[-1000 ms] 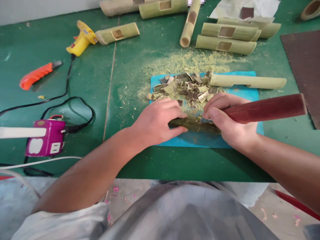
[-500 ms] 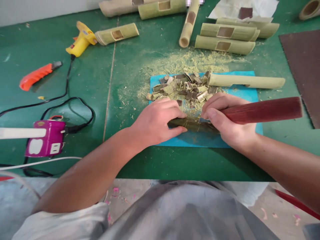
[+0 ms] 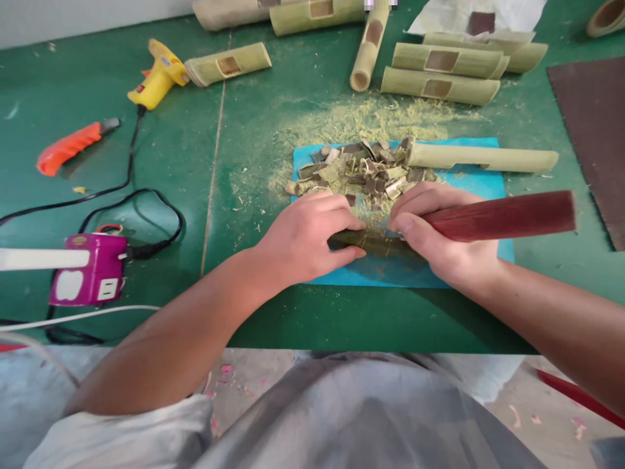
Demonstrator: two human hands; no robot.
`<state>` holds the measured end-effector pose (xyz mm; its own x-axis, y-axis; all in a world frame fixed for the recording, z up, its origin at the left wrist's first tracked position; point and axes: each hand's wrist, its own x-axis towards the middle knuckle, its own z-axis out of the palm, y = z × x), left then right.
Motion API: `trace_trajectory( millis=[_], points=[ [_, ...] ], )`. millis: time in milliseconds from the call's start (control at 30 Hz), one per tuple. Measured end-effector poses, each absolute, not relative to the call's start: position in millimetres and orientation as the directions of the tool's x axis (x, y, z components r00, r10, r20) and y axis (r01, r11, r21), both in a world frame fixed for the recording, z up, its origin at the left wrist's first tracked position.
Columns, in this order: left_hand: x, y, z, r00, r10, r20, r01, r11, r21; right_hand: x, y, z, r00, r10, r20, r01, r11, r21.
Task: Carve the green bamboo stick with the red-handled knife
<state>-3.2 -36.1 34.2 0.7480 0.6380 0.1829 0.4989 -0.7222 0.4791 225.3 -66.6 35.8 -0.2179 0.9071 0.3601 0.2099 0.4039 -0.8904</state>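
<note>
A dark green bamboo piece (image 3: 378,244) lies across the front part of the blue sheet (image 3: 336,275). My left hand (image 3: 317,236) is closed around its left end, thumb in front and fingers behind. My right hand (image 3: 439,228) grips a tool with a thick dark red wooden handle (image 3: 517,217), which points to the right. The tool's tip is mostly hidden by my fingers, close to the bamboo's surface. Behind my hands, bamboo chips (image 3: 371,172) are heaped beside a pale bamboo length (image 3: 488,158).
Cut bamboo tubes (image 3: 439,86) with square openings lie at the back. A yellow corded tool (image 3: 159,78), an orange cutter (image 3: 71,148) and a purple power socket block (image 3: 90,270) are on the left. A brown mat (image 3: 596,130) lies right.
My right hand and the red-handled tool have shifted slightly left along the bamboo. My left hand keeps its hold in the same place.
</note>
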Motion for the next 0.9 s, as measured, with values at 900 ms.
trace_trajectory(
  millis=[900],
  points=[
    [-5.1,-35.0,32.4,0.765,0.596,0.244,0.485,-0.783,0.390,231.7,-73.6,43.2,-0.088,0.864,0.495,0.360,0.491,-0.793]
  ],
)
